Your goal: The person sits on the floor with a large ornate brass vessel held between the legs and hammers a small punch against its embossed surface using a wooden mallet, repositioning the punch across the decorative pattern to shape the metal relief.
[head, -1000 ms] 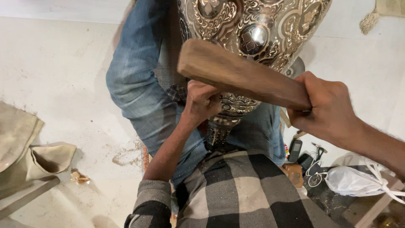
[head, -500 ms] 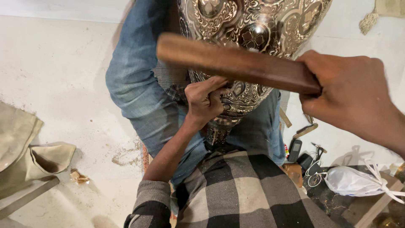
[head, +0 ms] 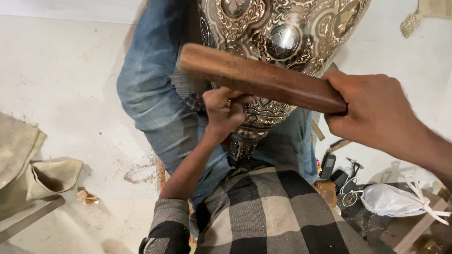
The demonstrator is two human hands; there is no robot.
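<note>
Your right hand is clenched round one end of the wooden block, which lies raised across the front of the engraved metal vase. The vase rests between your jeans-clad legs. Your left hand is closed in a grip against the vase's lower body, under the block; what it pinches is too small to tell.

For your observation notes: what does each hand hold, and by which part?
Right hand grips the wooden block by its near end. Left hand is closed against the vase; its tool is hidden.
</note>
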